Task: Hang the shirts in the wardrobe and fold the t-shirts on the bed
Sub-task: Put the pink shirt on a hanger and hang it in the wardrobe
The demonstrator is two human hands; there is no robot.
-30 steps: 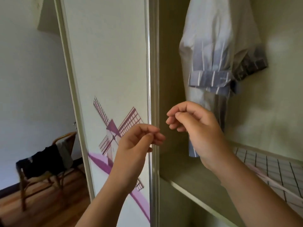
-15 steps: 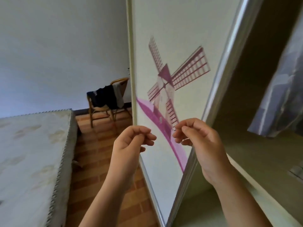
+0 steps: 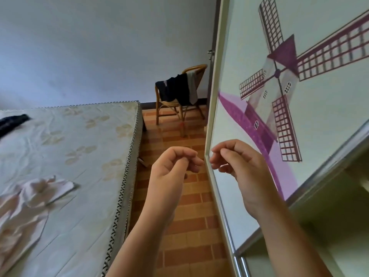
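Observation:
My left hand (image 3: 171, 168) and my right hand (image 3: 239, 166) are raised side by side in front of me, fingers curled in, holding nothing. A crumpled pale pink garment (image 3: 30, 204) lies on the bed (image 3: 85, 148) at the lower left. A dark garment (image 3: 12, 122) lies at the bed's far left edge. The wardrobe's sliding door (image 3: 299, 96) with a purple windmill picture fills the right. The open wardrobe interior (image 3: 339, 226) shows at the lower right. The hanging striped shirt is out of view.
A wicker chair (image 3: 179, 100) draped with dark and grey clothes stands against the back wall by the door frame. A strip of brown tiled floor (image 3: 189, 216) runs between the bed and the wardrobe.
My view has swung left from the wardrobe interior and the hanging striped shirt toward the bed. Both hands stayed raised and curled together in front of me.

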